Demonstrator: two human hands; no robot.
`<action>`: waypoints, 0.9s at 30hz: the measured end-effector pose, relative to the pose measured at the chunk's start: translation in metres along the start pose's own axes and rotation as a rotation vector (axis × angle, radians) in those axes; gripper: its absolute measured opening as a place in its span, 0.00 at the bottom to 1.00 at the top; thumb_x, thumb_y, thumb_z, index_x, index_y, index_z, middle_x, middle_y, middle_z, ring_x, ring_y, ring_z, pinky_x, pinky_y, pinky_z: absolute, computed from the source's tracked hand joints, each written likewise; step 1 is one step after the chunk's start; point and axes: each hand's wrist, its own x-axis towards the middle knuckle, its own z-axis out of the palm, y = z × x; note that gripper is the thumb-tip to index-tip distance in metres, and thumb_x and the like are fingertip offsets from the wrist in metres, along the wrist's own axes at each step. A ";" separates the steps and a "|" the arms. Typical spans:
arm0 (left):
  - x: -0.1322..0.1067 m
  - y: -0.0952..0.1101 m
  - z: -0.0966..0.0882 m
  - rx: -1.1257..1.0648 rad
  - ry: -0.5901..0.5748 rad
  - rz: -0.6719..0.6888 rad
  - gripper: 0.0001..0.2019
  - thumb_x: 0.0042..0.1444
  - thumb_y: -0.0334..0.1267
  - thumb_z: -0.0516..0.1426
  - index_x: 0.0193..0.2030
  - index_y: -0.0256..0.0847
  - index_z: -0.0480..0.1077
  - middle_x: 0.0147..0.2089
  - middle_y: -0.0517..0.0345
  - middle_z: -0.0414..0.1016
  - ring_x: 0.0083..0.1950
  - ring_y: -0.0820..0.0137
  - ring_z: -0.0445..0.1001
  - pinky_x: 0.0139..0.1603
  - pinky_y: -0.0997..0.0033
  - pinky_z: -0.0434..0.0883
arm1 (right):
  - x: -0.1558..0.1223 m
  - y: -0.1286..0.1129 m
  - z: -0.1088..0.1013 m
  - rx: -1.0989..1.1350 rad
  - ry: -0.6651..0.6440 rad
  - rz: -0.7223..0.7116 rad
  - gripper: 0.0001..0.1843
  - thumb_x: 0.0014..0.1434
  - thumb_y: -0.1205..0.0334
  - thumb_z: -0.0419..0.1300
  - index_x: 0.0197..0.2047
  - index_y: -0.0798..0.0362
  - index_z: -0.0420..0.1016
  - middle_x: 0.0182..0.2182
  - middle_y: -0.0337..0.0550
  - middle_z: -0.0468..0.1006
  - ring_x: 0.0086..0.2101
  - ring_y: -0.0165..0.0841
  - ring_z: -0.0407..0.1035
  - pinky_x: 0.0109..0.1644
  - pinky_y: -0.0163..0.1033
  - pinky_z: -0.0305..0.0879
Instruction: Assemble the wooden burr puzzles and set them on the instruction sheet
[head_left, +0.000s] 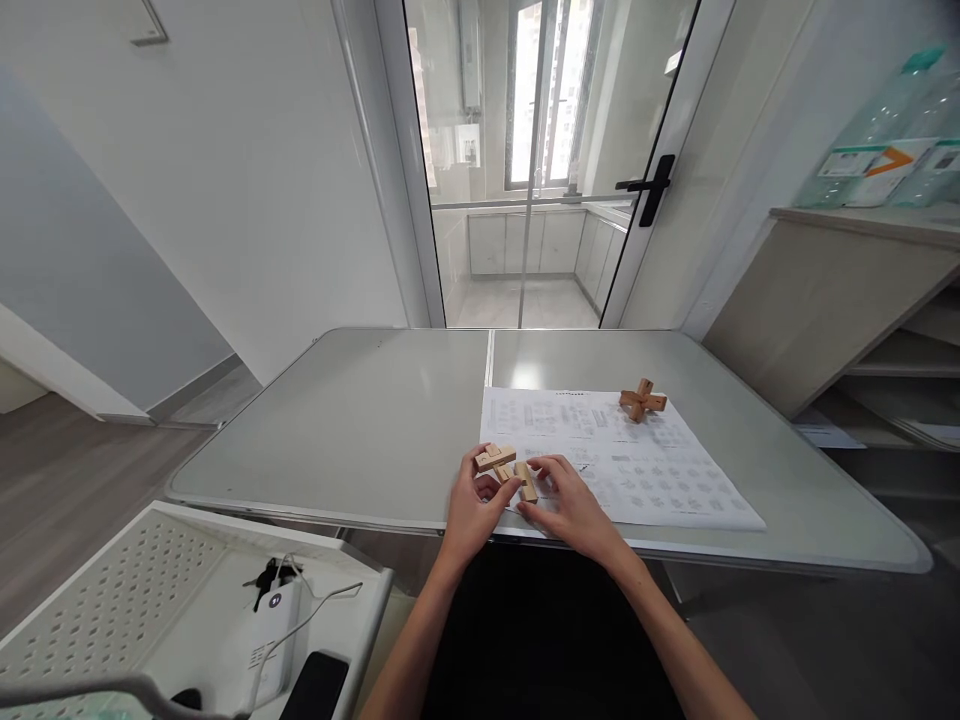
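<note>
Near the table's front edge, my left hand [476, 505] is closed on light wooden burr puzzle pieces [495, 458], with a notched bar uppermost. Its thumb reaches toward another pale wooden puzzle piece [527, 482], which stands between my two hands. My right hand [566, 500] has its thumb and fingertips at the two ends of that piece, curled about it. Under the hands lies a large printed sheet [622, 470] with rows of small diagrams. A darker, assembled wooden cross-shaped puzzle [643, 400] rests on the sheet's far right part.
The grey folding table [360, 430] has a seam down its middle. A white perforated bin [150, 570] at lower left holds a power bank [274, 640], keys [266, 580] and a phone [315, 688]. Plastic bottles [870, 150] top the right shelf. A glass door [540, 260] stands behind.
</note>
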 end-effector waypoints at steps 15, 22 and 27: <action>0.000 -0.001 -0.001 0.064 -0.014 0.025 0.31 0.58 0.45 0.67 0.64 0.43 0.62 0.54 0.48 0.81 0.40 0.69 0.81 0.41 0.69 0.76 | 0.007 -0.009 -0.002 -0.001 -0.007 0.132 0.20 0.67 0.46 0.58 0.54 0.50 0.75 0.41 0.46 0.80 0.35 0.38 0.72 0.43 0.45 0.70; -0.001 0.001 -0.001 0.061 -0.007 0.028 0.31 0.58 0.44 0.67 0.65 0.43 0.61 0.55 0.48 0.80 0.39 0.70 0.80 0.41 0.70 0.76 | 0.016 -0.013 -0.015 -0.003 -0.136 0.135 0.20 0.67 0.45 0.58 0.52 0.50 0.77 0.40 0.44 0.80 0.30 0.35 0.72 0.36 0.41 0.69; -0.001 0.000 -0.001 0.049 -0.017 0.021 0.32 0.58 0.45 0.67 0.65 0.43 0.61 0.56 0.46 0.80 0.37 0.71 0.79 0.40 0.70 0.76 | 0.018 -0.019 -0.018 -0.051 -0.159 0.149 0.15 0.65 0.47 0.60 0.44 0.49 0.78 0.35 0.43 0.83 0.28 0.35 0.73 0.33 0.40 0.66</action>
